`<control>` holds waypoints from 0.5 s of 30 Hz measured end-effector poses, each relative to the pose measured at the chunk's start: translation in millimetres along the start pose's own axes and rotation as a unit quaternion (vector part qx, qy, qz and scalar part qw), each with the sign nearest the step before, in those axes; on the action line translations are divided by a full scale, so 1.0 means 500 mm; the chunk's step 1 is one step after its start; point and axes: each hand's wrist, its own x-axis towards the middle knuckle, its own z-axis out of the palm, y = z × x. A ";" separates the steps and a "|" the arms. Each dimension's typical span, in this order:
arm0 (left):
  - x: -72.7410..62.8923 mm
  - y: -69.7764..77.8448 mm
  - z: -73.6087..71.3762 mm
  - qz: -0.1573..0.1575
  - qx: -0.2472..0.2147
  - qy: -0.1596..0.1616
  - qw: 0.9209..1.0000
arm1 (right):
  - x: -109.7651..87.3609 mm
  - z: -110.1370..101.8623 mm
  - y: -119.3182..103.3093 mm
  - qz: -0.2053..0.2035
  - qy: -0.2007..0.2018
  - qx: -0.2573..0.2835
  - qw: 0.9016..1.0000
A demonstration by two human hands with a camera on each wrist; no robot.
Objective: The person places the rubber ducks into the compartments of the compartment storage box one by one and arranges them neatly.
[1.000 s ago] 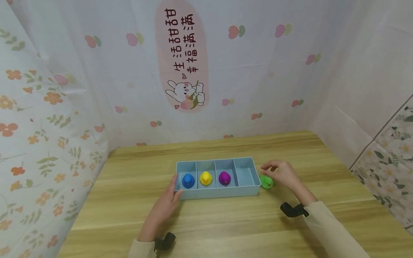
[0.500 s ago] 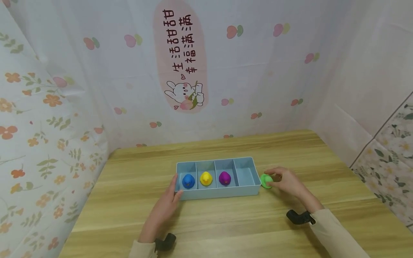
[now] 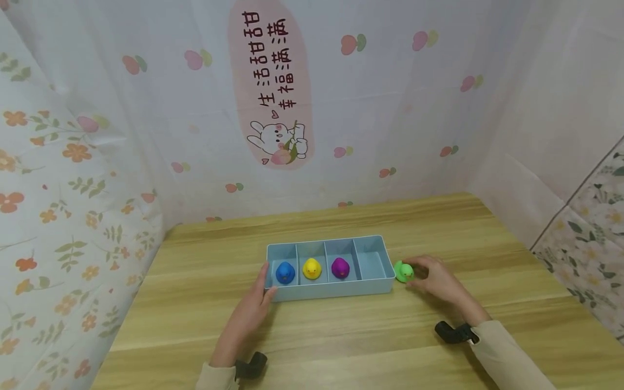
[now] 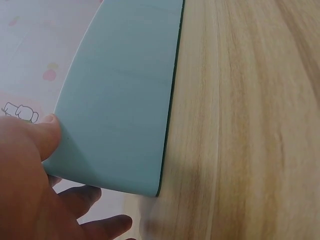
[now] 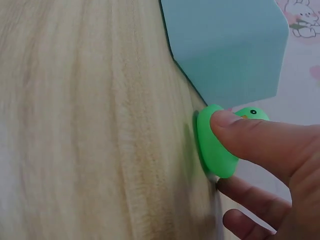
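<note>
A light blue divided box [image 3: 326,292] with a row of compartments sits on the table. My left hand [image 3: 247,311] holds its front left corner, thumb [image 4: 47,135] over the front wall near the rim and fingers along the left end. Beside the box's right end, a green toy duck [image 3: 404,272] stays low over the table between the thumb and fingers of my right hand [image 3: 439,281]. The right wrist view shows the thumb pressed on the duck's side [image 5: 215,145]. Inside the box are a blue duck [image 3: 285,273], a yellow duck [image 3: 312,269] and a purple duck [image 3: 340,268], one per compartment.
The rightmost compartment [image 3: 372,262] shows its bare floor. The wooden table [image 3: 331,336] ends at a printed white curtain [image 3: 390,108] behind, with more patterned cloth [image 3: 73,216] at the left side. A black wrist camera [image 3: 453,332] is strapped to the right forearm.
My right hand has come down from above the green duck, taken hold of its sides and shifted it slightly. My left hand and the box have stayed put.
</note>
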 end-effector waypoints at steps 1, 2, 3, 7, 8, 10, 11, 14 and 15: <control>0.000 -0.001 0.000 -0.001 -0.001 0.000 1.000 | 0.000 0.000 0.000 0.000 0.001 0.000 1.000; 0.000 -0.001 0.001 -0.001 -0.001 0.001 1.000 | 0.000 0.000 -0.001 -0.001 0.002 0.000 1.000; 0.000 -0.002 0.001 -0.001 0.000 0.001 1.000 | 0.000 0.001 -0.001 0.000 0.003 0.000 1.000; 0.002 -0.003 0.000 0.003 0.001 0.002 1.000 | 0.000 0.002 -0.004 0.003 0.004 0.002 1.000; 0.001 -0.003 0.001 0.003 0.002 0.001 1.000 | 0.000 0.002 -0.004 0.004 0.004 0.004 1.000; 0.001 -0.004 0.000 0.003 0.003 0.001 1.000 | 0.001 0.003 -0.004 0.005 0.004 0.008 1.000; 0.001 -0.004 0.001 0.002 0.002 0.000 1.000 | 0.002 0.004 -0.003 0.004 0.005 0.010 1.000; 0.001 -0.004 0.001 -0.004 0.002 -0.002 1.000 | 0.003 0.006 -0.002 0.003 0.007 0.011 1.000; 0.002 -0.003 0.001 -0.006 0.001 -0.003 1.000 | 0.004 0.006 -0.002 0.003 0.009 0.010 1.000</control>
